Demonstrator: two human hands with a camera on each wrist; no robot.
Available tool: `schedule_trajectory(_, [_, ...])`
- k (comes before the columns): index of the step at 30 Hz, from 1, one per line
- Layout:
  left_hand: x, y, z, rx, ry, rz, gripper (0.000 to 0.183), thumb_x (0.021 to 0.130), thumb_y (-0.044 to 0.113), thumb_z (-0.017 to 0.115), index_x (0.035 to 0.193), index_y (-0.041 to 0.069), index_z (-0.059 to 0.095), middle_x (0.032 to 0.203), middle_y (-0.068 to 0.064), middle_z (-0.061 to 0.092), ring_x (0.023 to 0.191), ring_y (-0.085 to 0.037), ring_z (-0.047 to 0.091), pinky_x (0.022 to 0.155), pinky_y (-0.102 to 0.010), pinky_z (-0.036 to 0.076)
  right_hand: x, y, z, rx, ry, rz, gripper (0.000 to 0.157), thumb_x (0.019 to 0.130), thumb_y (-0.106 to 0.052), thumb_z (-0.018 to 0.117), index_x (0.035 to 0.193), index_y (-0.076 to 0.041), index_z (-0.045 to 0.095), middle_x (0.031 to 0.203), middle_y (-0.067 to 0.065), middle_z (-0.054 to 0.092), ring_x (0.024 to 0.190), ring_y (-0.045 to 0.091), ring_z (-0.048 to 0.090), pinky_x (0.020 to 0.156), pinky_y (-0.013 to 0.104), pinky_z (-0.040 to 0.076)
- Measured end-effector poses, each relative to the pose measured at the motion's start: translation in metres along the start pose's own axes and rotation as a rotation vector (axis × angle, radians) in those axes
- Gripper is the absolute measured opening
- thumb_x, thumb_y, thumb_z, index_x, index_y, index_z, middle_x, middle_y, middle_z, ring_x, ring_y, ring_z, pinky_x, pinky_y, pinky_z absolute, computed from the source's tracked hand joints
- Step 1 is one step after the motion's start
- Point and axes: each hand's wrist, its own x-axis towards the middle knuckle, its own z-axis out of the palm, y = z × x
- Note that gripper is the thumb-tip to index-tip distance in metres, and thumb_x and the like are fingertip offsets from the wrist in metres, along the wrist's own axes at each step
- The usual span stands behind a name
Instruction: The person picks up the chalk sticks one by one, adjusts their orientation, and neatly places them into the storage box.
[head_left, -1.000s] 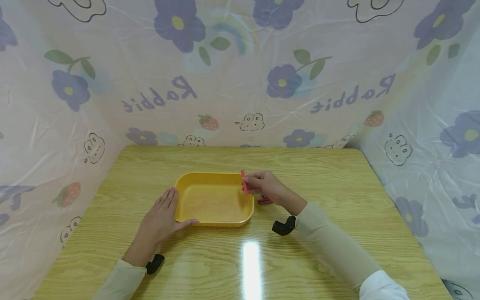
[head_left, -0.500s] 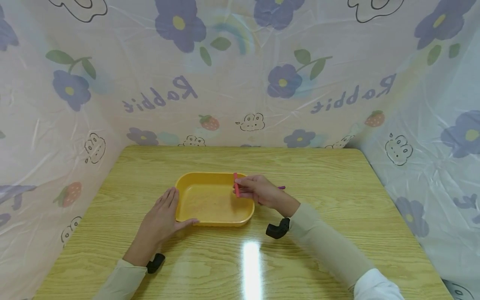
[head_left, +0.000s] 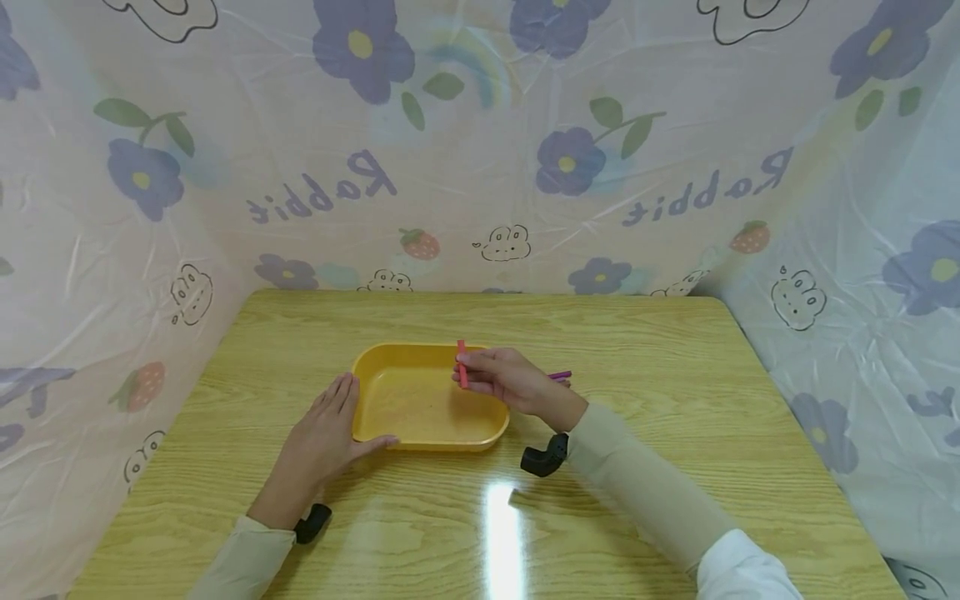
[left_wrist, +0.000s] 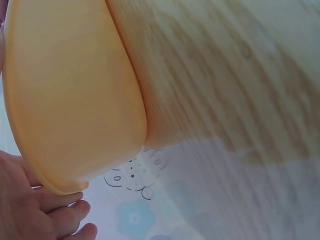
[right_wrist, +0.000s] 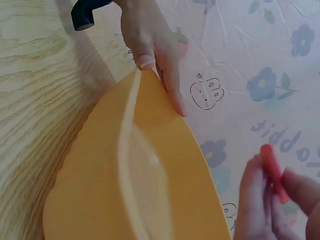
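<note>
A shallow yellow plastic tray (head_left: 420, 408) rests on the table. My left hand (head_left: 318, 429) steadies its left end, with straight fingers along the side and the thumb at the near rim. In the left wrist view, fingertips (left_wrist: 70, 217) show beside the tray's corner. Over the tray's right part, my right hand (head_left: 513, 383) pinches a short, slim red stick (head_left: 462, 377) between thumb and fingers. The right wrist view shows the red stick (right_wrist: 272, 172) as a smooth rod with a rounded end, tilted between the fingertips.
Slim purple sticks (head_left: 560, 376) lie on the table right of the tray, partly hidden behind the right wrist. The wood-grain table (head_left: 660, 467) is bounded at the back and sides by a printed curtain (head_left: 465, 167). Black camera mounts (head_left: 545, 457) hang from both wrists.
My right hand has moved left with the red stick, from the tray's right edge to over its inside. The purple sticks now show right of the wrist. The left hand stays in place.
</note>
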Motion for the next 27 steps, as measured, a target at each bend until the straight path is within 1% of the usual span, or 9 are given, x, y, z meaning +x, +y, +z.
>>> schedule_trajectory(4, [0.0, 0.001, 0.0, 0.004, -0.01, -0.008, 0.116, 0.074, 0.082, 0.04, 0.144, -0.009, 0.02, 0.148, -0.025, 0.021, 0.137, -0.036, 0.018, 0.109, -0.049, 0.021, 0.003, 0.002, 0.005, -0.032, 0.019, 0.01, 0.026, 0.092, -0.011, 0.059, 0.108, 0.01, 0.06, 0.102, 0.02, 0.065, 0.089, 0.022, 0.067, 0.082, 0.033, 0.051])
schedule_trajectory(6, [0.0, 0.002, -0.001, 0.002, -0.012, -0.011, 0.116, 0.074, 0.082, 0.04, 0.144, -0.009, 0.02, 0.148, -0.025, 0.021, 0.137, -0.036, 0.018, 0.109, -0.049, 0.021, 0.004, 0.002, 0.007, -0.048, 0.034, 0.014, 0.024, 0.092, -0.01, 0.059, 0.107, 0.008, 0.061, 0.104, 0.022, 0.064, 0.089, 0.023, 0.067, 0.083, 0.034, 0.051])
schedule_trajectory(11, [0.0, 0.002, -0.001, 0.004, -0.005, -0.003, 0.115, 0.074, 0.081, 0.04, 0.143, -0.009, 0.021, 0.148, -0.026, 0.022, 0.137, -0.037, 0.019, 0.108, -0.05, 0.021, 0.007, 0.005, 0.014, -0.082, 0.059, 0.025, 0.037, 0.092, -0.01, 0.058, 0.118, 0.015, 0.052, 0.114, 0.028, 0.059, 0.088, 0.022, 0.067, 0.083, 0.034, 0.052])
schedule_trajectory(13, [0.0, 0.002, -0.001, 0.009, -0.004, -0.001, 0.115, 0.075, 0.081, 0.04, 0.143, -0.01, 0.021, 0.147, -0.026, 0.022, 0.136, -0.037, 0.02, 0.108, -0.05, 0.022, 0.009, 0.006, 0.016, -0.098, 0.062, 0.033, 0.038, 0.092, -0.011, 0.058, 0.119, 0.015, 0.052, 0.116, 0.028, 0.058, 0.088, 0.022, 0.067, 0.082, 0.033, 0.052])
schedule_trajectory(17, [0.0, 0.002, -0.001, 0.009, -0.008, -0.008, 0.115, 0.075, 0.081, 0.039, 0.143, -0.01, 0.021, 0.148, -0.026, 0.022, 0.136, -0.038, 0.02, 0.108, -0.05, 0.021, 0.014, 0.01, 0.02, -0.119, 0.067, 0.036, 0.032, 0.093, -0.01, 0.058, 0.114, 0.013, 0.058, 0.111, 0.026, 0.061, 0.087, 0.022, 0.067, 0.081, 0.033, 0.052])
schedule_trajectory(22, [0.0, 0.002, -0.001, 0.007, -0.017, -0.014, 0.116, 0.074, 0.082, 0.038, 0.143, -0.01, 0.02, 0.148, -0.026, 0.021, 0.137, -0.037, 0.019, 0.109, -0.05, 0.021, 0.023, 0.016, 0.026, -0.111, 0.08, 0.049, 0.038, 0.093, -0.007, 0.056, 0.121, 0.017, 0.051, 0.098, 0.018, 0.067, 0.085, 0.021, 0.068, 0.081, 0.034, 0.052])
schedule_trajectory(24, [0.001, 0.001, -0.001, 0.004, -0.021, -0.013, 0.116, 0.074, 0.081, 0.038, 0.144, -0.009, 0.019, 0.148, -0.025, 0.019, 0.137, -0.037, 0.018, 0.109, -0.05, 0.02, 0.027, 0.019, 0.029, -0.111, 0.079, 0.058, 0.038, 0.093, -0.007, 0.057, 0.122, 0.017, 0.05, 0.097, 0.017, 0.068, 0.085, 0.021, 0.068, 0.082, 0.034, 0.052])
schedule_trajectory(27, [0.001, 0.0, -0.001, -0.004, -0.024, -0.013, 0.115, 0.075, 0.081, 0.039, 0.144, -0.009, 0.018, 0.149, -0.025, 0.018, 0.137, -0.037, 0.017, 0.109, -0.051, 0.02, 0.032, 0.023, 0.035, -0.129, 0.081, 0.068, 0.034, 0.092, -0.008, 0.058, 0.117, 0.015, 0.056, 0.096, 0.018, 0.068, 0.085, 0.022, 0.068, 0.081, 0.035, 0.052])
